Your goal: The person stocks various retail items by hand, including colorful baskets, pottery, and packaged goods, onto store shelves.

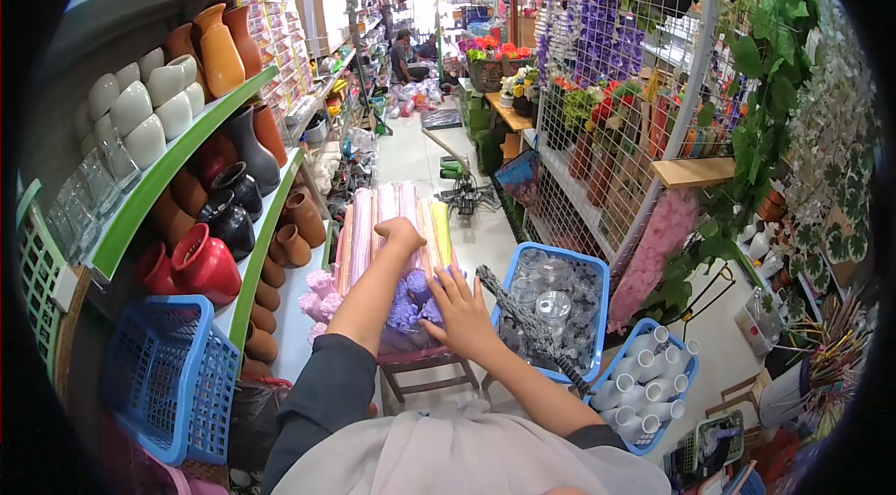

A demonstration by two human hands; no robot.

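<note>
In front of me, a stack of long striped bundles (359, 224) in pink, white, orange and yellow lies on a small dark-red stool (448, 366). My left hand (401, 234) is on top of them, its fingers curled down and mostly hidden; what they grip does not show. Nearer to me sit fuzzy purple bundles (403, 310), and my right hand (457, 313) rests on their right side with fingers spread. Fuzzy pink bundles (322, 294) stick out on the left, next to my left forearm.
A blue basket (605, 308) of clear plastic pieces stands on the right, with a grey fuzzy strand (527, 318) across it. Beside it, another blue basket (693, 369) holds white tubes. Shelves with vases (224, 52) line the left. A person (403, 56) sits far down the aisle.
</note>
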